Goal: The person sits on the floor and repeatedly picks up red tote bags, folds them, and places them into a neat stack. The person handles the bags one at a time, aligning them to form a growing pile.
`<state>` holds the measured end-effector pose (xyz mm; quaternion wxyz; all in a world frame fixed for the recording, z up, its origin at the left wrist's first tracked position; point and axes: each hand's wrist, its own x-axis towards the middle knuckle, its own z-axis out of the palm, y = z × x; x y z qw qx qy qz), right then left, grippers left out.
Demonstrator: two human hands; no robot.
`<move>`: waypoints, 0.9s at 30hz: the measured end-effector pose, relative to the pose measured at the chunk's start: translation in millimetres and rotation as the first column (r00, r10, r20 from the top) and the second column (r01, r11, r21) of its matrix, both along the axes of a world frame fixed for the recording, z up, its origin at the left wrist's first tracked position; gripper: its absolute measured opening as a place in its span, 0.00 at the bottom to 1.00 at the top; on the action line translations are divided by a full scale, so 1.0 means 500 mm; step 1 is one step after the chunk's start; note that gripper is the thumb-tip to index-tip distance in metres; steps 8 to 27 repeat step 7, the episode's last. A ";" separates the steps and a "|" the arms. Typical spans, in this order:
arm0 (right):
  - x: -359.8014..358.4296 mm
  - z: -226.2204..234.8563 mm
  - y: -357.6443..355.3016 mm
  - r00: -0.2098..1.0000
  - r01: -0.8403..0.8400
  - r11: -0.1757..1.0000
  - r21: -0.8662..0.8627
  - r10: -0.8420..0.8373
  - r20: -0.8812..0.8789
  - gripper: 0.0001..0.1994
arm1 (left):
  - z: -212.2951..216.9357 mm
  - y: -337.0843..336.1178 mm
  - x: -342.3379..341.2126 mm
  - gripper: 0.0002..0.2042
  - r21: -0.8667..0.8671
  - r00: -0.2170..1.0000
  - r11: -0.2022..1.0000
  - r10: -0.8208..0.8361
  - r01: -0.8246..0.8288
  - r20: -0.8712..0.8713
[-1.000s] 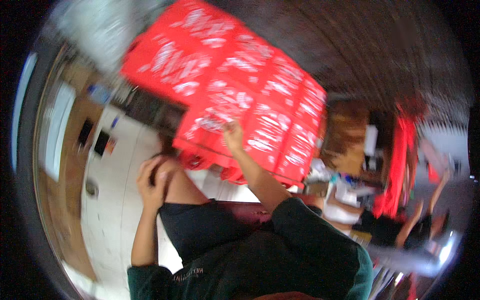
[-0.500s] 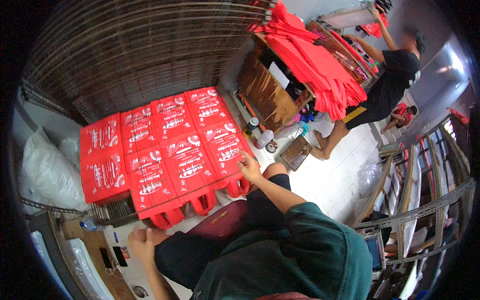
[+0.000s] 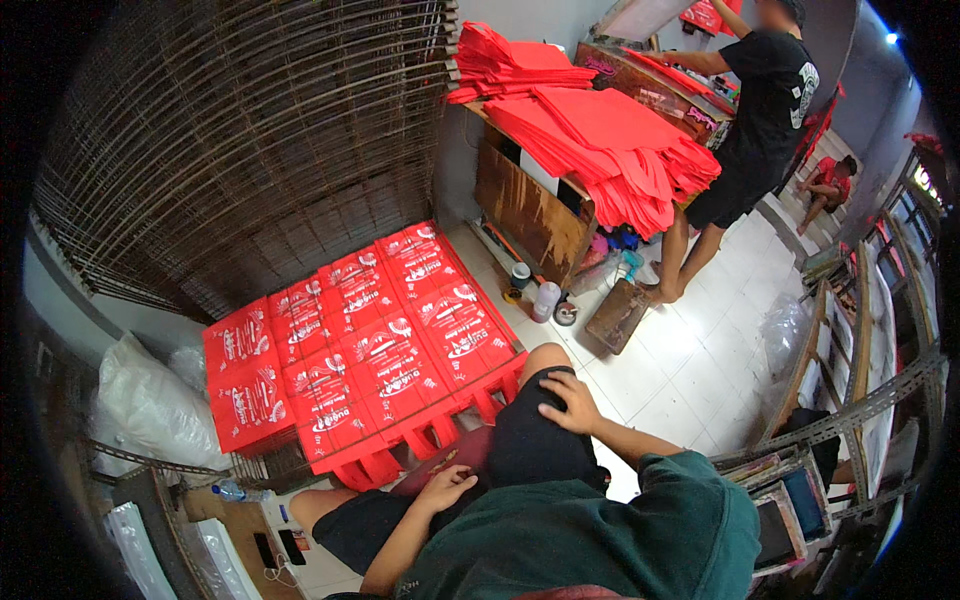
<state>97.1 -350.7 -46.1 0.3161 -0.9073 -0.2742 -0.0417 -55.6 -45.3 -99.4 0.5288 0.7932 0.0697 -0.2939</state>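
Observation:
My right hand (image 3: 570, 400) rests on the dark shorts over my right thigh, its fingers spread and holding nothing. My left hand (image 3: 447, 488) lies palm down over my lap, fingers loosely out, also with nothing in it. Just beyond my knees, red bags (image 3: 385, 365) with white print lie side by side in rows on a low rack (image 3: 268, 465). Their red handles (image 3: 415, 445) hang over the near edge. Neither hand touches the bags.
Upright wire racks (image 3: 250, 130) stand behind the bags. Red fabric pieces (image 3: 610, 140) are piled on a wooden cabinet, where another person (image 3: 765, 110) works. A wooden stool (image 3: 618, 318), a white container (image 3: 546, 300) and a plastic sack (image 3: 150, 405) sit around. Metal shelving (image 3: 850, 420) holds frames at right.
My right hand has drawn back from the bags' right edge onto my thigh. My left hand has come from beside my left knee in to my lap. The view has shifted.

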 end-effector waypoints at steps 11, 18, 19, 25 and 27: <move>-0.020 -0.029 -0.023 0.991 0.004 1.000 0.010 -0.003 -0.132 0.27 | -0.050 0.002 0.017 0.24 0.002 0.995 0.996 0.088 -0.088 -0.052; -0.020 -0.029 -0.023 0.991 0.004 1.000 0.010 -0.003 -0.132 0.27 | -0.050 0.002 0.017 0.24 0.002 0.995 0.996 0.088 -0.088 -0.052; -0.020 -0.029 -0.023 0.991 0.004 1.000 0.010 -0.003 -0.132 0.27 | -0.050 0.002 0.017 0.24 0.002 0.995 0.996 0.088 -0.088 -0.052; -0.020 -0.029 -0.023 0.991 0.004 1.000 0.010 -0.003 -0.132 0.27 | -0.050 0.002 0.017 0.24 0.002 0.995 0.996 0.088 -0.088 -0.052; -0.020 -0.029 -0.023 0.991 0.004 1.000 0.010 -0.003 -0.132 0.27 | -0.050 0.002 0.017 0.24 0.002 0.995 0.996 0.088 -0.088 -0.052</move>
